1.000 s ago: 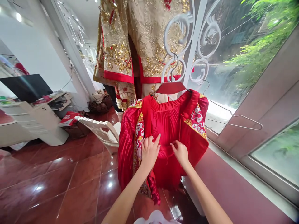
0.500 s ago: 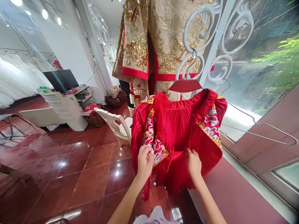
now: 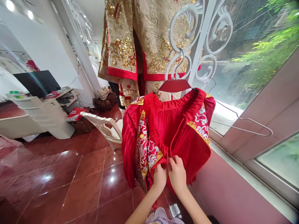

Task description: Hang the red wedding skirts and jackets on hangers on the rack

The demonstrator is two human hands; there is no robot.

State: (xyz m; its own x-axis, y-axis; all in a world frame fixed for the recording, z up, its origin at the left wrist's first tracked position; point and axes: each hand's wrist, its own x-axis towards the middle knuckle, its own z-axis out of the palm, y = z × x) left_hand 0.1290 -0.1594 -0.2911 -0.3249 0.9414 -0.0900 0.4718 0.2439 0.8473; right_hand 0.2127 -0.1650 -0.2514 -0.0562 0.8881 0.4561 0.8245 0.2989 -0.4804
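Observation:
A red pleated garment (image 3: pixel 173 127) with gold and white embroidered panels hangs from a red hanger (image 3: pixel 174 85) hooked on a white scrolled metal stand (image 3: pixel 198 40). My left hand (image 3: pixel 159 176) and my right hand (image 3: pixel 177 174) are side by side at the garment's lower middle. Both pinch its red cloth, fingers closed. A cream and gold embroidered robe (image 3: pixel 140 43) with red trim hangs behind it.
A white plastic chair (image 3: pixel 102 127) stands left of the garment on the glossy red tile floor (image 3: pixel 58 183). A white desk (image 3: pixel 42 115) with a dark monitor (image 3: pixel 37 82) is at far left. A wire hanger (image 3: pixel 243 123) lies on the window ledge at right.
My hands have dropped lower on the garment and come together at its middle, drawing the two sides of red cloth toward each other.

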